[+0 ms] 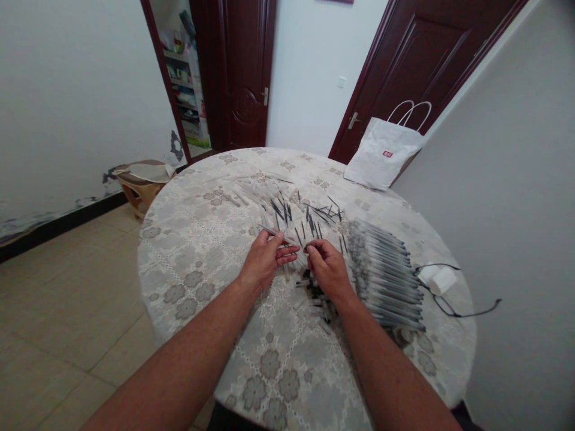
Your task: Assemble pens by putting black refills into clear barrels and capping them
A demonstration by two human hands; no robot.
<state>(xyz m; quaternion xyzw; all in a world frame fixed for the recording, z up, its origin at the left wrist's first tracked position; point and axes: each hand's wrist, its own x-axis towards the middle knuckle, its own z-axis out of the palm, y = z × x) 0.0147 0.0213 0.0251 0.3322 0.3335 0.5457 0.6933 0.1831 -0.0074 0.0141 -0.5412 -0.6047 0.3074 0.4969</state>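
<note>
My left hand (268,256) hovers over the middle of a round table (202,251) with a floral cloth, its fingers pinched on a thin clear pen barrel (275,232). Close beside it, my right hand (327,267) is curled, fingertips pinching a small dark part that is too small to name. Loose pen barrels and black refills (296,212) lie scattered just beyond both hands. A neat row of assembled pens (386,269) lies right of my right hand. Small black parts (314,293) sit under my right wrist.
A white paper bag (384,157) leans at the table's far right edge against a dark door. A white charger with a black cable (438,280) lies at the right edge. A low stool (141,185) stands on the tiled floor at left. A wall runs close along the right.
</note>
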